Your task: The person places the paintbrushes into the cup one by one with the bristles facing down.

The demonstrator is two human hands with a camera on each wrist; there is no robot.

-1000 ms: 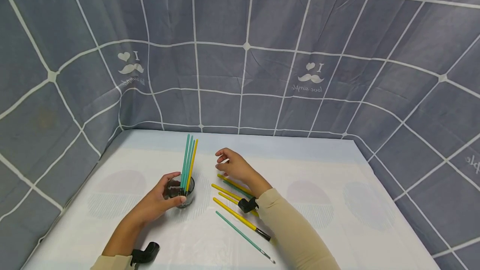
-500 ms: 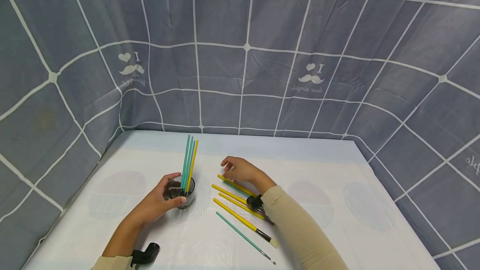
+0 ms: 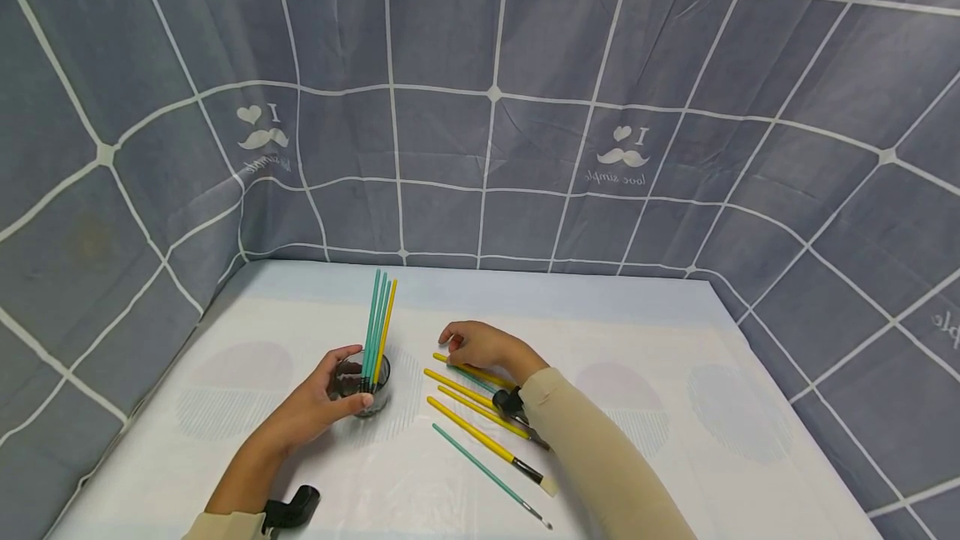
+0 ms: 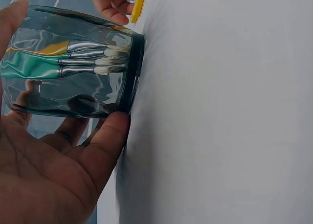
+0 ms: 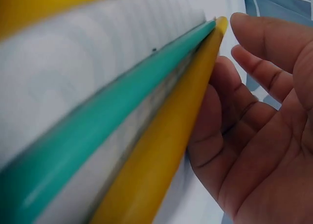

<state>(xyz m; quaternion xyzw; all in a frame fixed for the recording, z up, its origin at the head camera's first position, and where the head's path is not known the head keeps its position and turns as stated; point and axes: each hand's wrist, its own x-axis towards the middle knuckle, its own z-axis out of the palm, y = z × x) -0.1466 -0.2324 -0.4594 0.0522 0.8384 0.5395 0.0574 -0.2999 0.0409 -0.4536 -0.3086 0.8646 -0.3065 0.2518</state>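
My left hand [image 3: 318, 398] grips a clear glass tumbler [image 3: 378, 397], thumb on the near side and fingers round the back. Several green-handled paintbrushes [image 3: 371, 327] and one yellow-handled paintbrush [image 3: 387, 319] stand in it. Through the glass wall [image 4: 44, 97], the left wrist view shows their pale bristles [image 4: 112, 60] pointing down. My right hand [image 3: 487, 347] is low over another yellow paintbrush [image 5: 156, 136] lying on the table; its loosely bent fingers are right beside the handle, the thumb close to the handle's end. A green paintbrush [image 5: 117, 99] lies alongside that one.
Below the right forearm lie more yellow paintbrushes [image 3: 476, 435] and a thin green paintbrush [image 3: 480, 465], roughly side by side. The white tablecloth [image 3: 720, 473] bears pale printed circles. A grey checked curtain [image 3: 442, 140] encloses the back and sides.
My right hand has moved right and down towards the yellow and green paintbrushes on the table. The left hand and the tumbler stay in place.
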